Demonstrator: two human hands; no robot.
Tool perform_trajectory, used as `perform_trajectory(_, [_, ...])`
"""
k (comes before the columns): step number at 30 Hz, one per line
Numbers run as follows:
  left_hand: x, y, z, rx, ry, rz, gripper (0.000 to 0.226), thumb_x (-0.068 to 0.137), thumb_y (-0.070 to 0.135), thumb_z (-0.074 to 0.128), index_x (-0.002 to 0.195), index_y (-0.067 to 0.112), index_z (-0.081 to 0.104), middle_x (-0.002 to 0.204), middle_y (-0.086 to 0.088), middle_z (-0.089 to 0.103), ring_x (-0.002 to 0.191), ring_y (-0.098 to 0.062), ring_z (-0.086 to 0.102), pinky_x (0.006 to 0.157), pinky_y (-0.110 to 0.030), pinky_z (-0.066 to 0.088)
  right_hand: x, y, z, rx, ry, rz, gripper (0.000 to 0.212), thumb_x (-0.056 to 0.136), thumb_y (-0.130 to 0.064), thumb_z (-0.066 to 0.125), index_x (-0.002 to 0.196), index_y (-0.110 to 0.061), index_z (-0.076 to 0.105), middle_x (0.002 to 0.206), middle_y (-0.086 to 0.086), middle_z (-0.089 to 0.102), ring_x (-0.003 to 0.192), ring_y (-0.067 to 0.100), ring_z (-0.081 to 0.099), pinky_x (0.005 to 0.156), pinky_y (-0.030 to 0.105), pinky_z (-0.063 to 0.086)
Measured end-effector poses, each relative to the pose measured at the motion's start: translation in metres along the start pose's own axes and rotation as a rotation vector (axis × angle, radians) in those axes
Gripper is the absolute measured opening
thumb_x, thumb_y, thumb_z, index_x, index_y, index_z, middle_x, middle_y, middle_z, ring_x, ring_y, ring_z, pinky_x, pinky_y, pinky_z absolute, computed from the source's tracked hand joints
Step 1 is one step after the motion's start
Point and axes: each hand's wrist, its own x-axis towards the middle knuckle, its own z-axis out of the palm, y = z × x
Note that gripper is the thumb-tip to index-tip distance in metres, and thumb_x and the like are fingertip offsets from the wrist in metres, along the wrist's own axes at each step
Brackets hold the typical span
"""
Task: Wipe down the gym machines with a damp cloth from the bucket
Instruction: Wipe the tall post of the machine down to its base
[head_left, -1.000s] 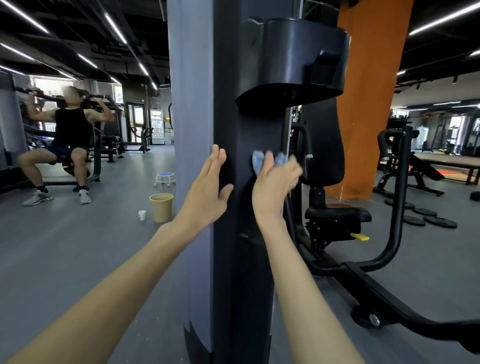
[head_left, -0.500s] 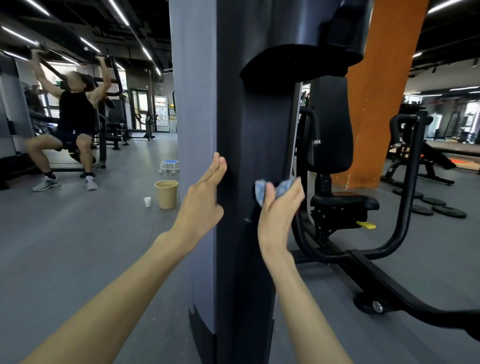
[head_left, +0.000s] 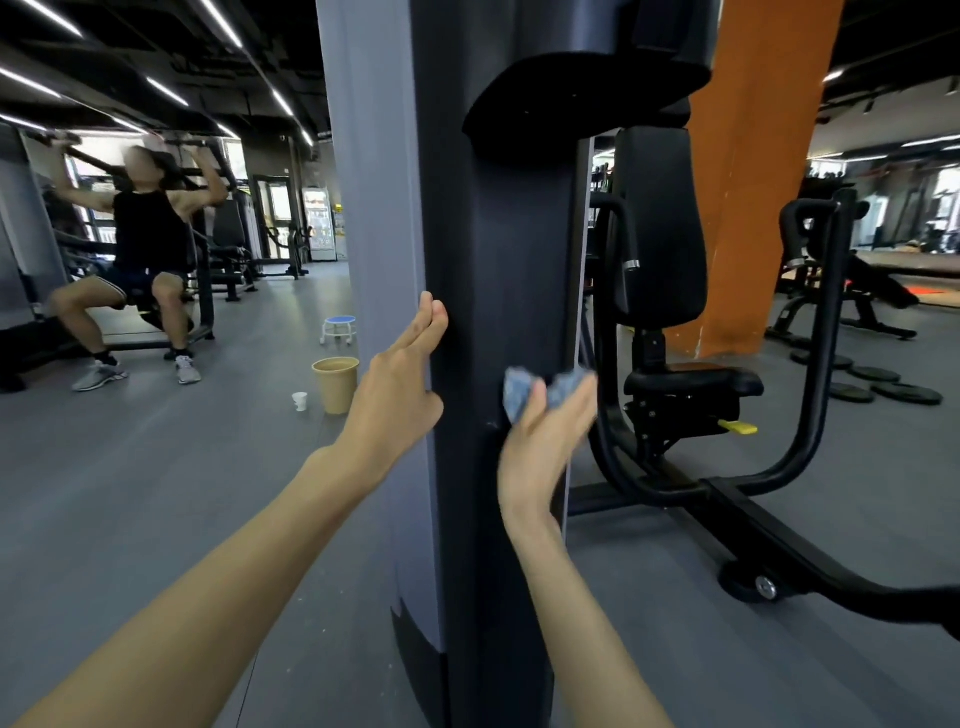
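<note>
The cloth (head_left: 540, 392) is being pinned flat against the dark column (head_left: 498, 291) under the right hand (head_left: 540, 447), fingers extended. The column's long axis is running vertically. The left hand (head_left: 400, 395), fingers straight and holding nothing, is being braced on the column's left edge.

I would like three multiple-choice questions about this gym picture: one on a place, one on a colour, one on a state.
1. Where does the tan bucket stand?
A. on the floor, left of the column
B. on the seat
C. in a hand

2. What colour is the cloth?
A. red
B. blue
C. white

3. What does the left hand do?
A. grips the cloth
B. lies open against the machine column
C. hangs down

Key: 1 A, it sits on the grey floor; 2 B, blue shows above the right hand; 3 B, its fingers are straight.
</note>
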Motion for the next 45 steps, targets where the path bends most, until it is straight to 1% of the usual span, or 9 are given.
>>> perform_trajectory(4, [0.003,-0.004,-0.006,0.026,-0.003,0.009,0.091,0.071,-0.021,0.039,0.149,0.025,0.026,0.152,0.022,0.012,0.096,-0.023,0.063,0.053,-0.021,0.039,0.016,-0.022,0.018,-0.093,-0.011,-0.227,0.066,0.1,-0.016,0.046,0.153,-0.005,0.008,0.161,0.01,0.005,0.148,0.019,0.004,0.114,0.01,-0.005])
perform_trajectory(10, [0.004,-0.009,-0.009,0.081,0.044,0.074,0.09,0.073,-0.024,0.038,0.148,0.024,0.028,0.158,0.005,0.013,0.142,-0.021,0.027,0.085,-0.037,0.05,-0.023,0.03,-0.036,-0.123,-0.185,-0.111,0.067,0.099,0.001,0.044,0.153,-0.017,0.01,0.161,-0.002,0.005,0.141,-0.005,0.005,0.119,0.027,0.013])
perform_trajectory(14, [0.001,-0.015,-0.008,0.071,0.006,0.012,0.095,0.073,-0.022,0.04,0.149,0.033,0.022,0.16,0.003,0.008,0.125,-0.031,0.048,0.077,-0.039,0.048,0.014,-0.029,-0.035,-0.116,-0.259,-0.579,0.071,0.092,0.004,0.056,0.151,-0.004,0.019,0.158,0.012,0.014,0.143,0.005,0.014,0.116,0.016,0.015])
perform_trajectory(17, [-0.009,-0.029,0.0,-0.018,-0.005,-0.023,0.095,0.07,-0.022,0.04,0.149,0.028,0.024,0.16,0.003,0.01,0.128,-0.028,0.045,0.085,-0.042,0.049,0.06,-0.064,-0.011,-0.389,-0.365,-1.07,0.061,0.086,-0.002,0.067,0.142,-0.009,0.044,0.155,0.014,0.027,0.141,0.025,0.028,0.114,0.03,0.027])
perform_trajectory(22, [-0.024,-0.053,0.025,-0.119,-0.08,-0.11,0.09,0.07,-0.021,0.039,0.151,0.016,0.022,0.157,0.006,0.015,0.143,-0.015,0.024,0.098,-0.004,0.024,0.079,-0.052,-0.002,-0.671,-0.379,-1.316,0.054,0.094,-0.04,0.057,0.139,-0.01,0.049,0.154,0.018,0.029,0.145,0.035,0.016,0.119,0.049,0.015])
perform_trajectory(28, [-0.025,-0.065,0.029,-0.127,-0.13,-0.062,0.096,0.069,-0.02,0.04,0.151,0.022,0.014,0.151,0.018,0.005,0.136,-0.02,0.037,0.099,-0.039,0.044,0.078,-0.01,-0.026,-0.823,-0.613,-1.692,0.054,0.092,-0.008,0.06,0.143,-0.009,0.042,0.148,0.014,0.041,0.141,0.031,0.03,0.116,0.047,0.025])
perform_trajectory(34, [-0.026,-0.063,0.033,-0.135,-0.128,-0.1,0.097,0.069,-0.018,0.039,0.152,0.025,0.012,0.15,0.022,0.004,0.128,-0.024,0.047,0.089,-0.041,0.05,0.099,-0.072,0.003,-0.697,-0.545,-1.515,0.049,0.101,-0.033,0.041,0.145,-0.011,0.04,0.156,0.012,0.024,0.143,0.005,0.006,0.116,0.016,-0.001])
perform_trajectory(38, [-0.025,-0.061,0.029,-0.127,-0.129,-0.109,0.096,0.071,-0.018,0.038,0.152,0.026,0.013,0.153,0.021,0.006,0.134,-0.02,0.039,0.088,-0.038,0.05,0.094,-0.082,0.021,-0.638,-0.231,-1.526,0.021,0.094,-0.019,0.062,0.107,-0.006,0.071,0.13,0.019,0.057,0.13,0.031,0.041,0.116,0.05,0.022])
perform_trajectory(45, [-0.024,-0.072,0.032,-0.259,-0.143,-0.098,0.098,0.069,-0.021,0.036,0.15,0.028,0.014,0.154,0.019,0.01,0.138,-0.019,0.034,0.097,-0.044,0.047,0.042,0.023,-0.014,-0.867,-0.757,-1.884,0.024,0.099,-0.021,0.051,0.111,-0.013,0.07,0.119,0.004,0.066,0.123,0.023,0.055,0.117,0.038,0.027])
